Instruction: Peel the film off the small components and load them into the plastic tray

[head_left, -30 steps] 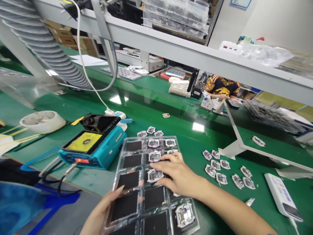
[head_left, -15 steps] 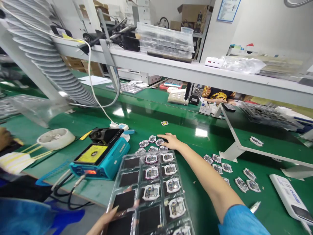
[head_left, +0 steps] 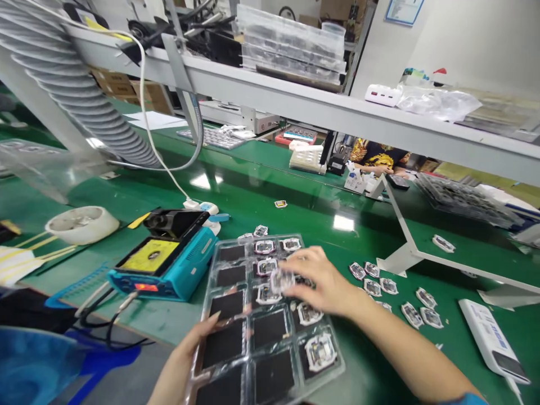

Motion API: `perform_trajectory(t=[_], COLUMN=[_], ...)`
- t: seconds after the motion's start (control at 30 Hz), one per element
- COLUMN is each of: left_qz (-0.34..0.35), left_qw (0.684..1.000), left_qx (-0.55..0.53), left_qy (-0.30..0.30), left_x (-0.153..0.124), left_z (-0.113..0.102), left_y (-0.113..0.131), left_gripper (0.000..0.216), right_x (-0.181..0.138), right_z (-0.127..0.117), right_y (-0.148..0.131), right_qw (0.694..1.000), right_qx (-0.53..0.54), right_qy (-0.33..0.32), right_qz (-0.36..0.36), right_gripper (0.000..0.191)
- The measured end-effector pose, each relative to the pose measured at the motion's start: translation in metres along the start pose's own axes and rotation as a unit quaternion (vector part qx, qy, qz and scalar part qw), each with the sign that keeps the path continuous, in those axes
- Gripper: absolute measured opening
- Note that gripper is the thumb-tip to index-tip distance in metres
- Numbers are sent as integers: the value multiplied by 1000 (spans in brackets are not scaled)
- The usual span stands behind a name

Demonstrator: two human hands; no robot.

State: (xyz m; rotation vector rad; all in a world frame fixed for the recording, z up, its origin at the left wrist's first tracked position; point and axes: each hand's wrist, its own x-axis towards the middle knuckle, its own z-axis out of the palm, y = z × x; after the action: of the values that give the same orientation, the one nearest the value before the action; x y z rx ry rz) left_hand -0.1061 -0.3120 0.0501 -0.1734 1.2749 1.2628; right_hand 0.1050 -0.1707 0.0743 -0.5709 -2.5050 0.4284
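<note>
A clear plastic tray [head_left: 236, 368] with square black-lined pockets lies tilted at the bench's near edge. Several pockets on its right side hold small white square parts [head_left: 319, 351]. My left hand [head_left: 185, 360] grips the tray's near left edge, thumb on top. My right hand [head_left: 323, 281] hovers over the tray's middle, fingers pinched on one small white part [head_left: 282, 279], blurred by motion. Two loose parts [head_left: 260, 230] lie just beyond the tray's far edge.
A teal soldering station [head_left: 169, 261] with cables sits left of the tray. More loose parts [head_left: 396, 295] lie to the right, near a white stand [head_left: 405, 247] and a white device [head_left: 491, 340]. A tape roll [head_left: 82, 224] is far left. Another person [head_left: 379, 154] sits across the bench.
My right hand came back from the loose parts beyond the tray with one part in its fingers and is now over the tray. Fewer loose parts remain beyond the tray.
</note>
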Motion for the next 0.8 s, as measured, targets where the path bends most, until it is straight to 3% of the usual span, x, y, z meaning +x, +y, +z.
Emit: perform_trajectory(t=[0.1, 0.17, 0.27, 0.33, 0.37, 0.47, 0.53, 0.63, 0.8], left_qz=[42, 62, 118, 180, 203, 232, 232, 252, 274], left_qw=[998, 996, 987, 976, 971, 964, 963, 953, 946], left_qx=[18, 42, 106, 117, 111, 71, 48, 31, 31], left_qy=[-47, -52, -18, -30, -57, -113, -130, -166, -168], left_x=[-6, -13, -27, -34, -35, -31, -23, -14, -14], left_z=[21, 34, 52, 61, 65, 76, 82, 90, 92], left_y=[7, 17, 36, 50, 57, 76, 85, 93, 96], left_gripper=[57, 52, 45, 46, 48, 44, 42, 41, 36], right_x=[-17, -19, -19, -22, -25, -34, -36, -26, -8], right_z=[-3, -8, -21, -26, -25, -2, 24, 59, 75], right_y=[-36, -36, -6, 22, 34, 50, 44, 27, 22], right_qw=[997, 999, 981, 933, 917, 945, 967, 986, 976], right_qx=[-10, -33, -38, -28, -26, -23, -22, -91, -146], right_qy=[-48, -9, 181, 313, 333, 236, 167, 16, -50], right_qz=[-56, -41, 59, 174, 218, 226, 189, 137, 154], right_gripper=[41, 44, 36, 29, 33, 30, 24, 38, 39])
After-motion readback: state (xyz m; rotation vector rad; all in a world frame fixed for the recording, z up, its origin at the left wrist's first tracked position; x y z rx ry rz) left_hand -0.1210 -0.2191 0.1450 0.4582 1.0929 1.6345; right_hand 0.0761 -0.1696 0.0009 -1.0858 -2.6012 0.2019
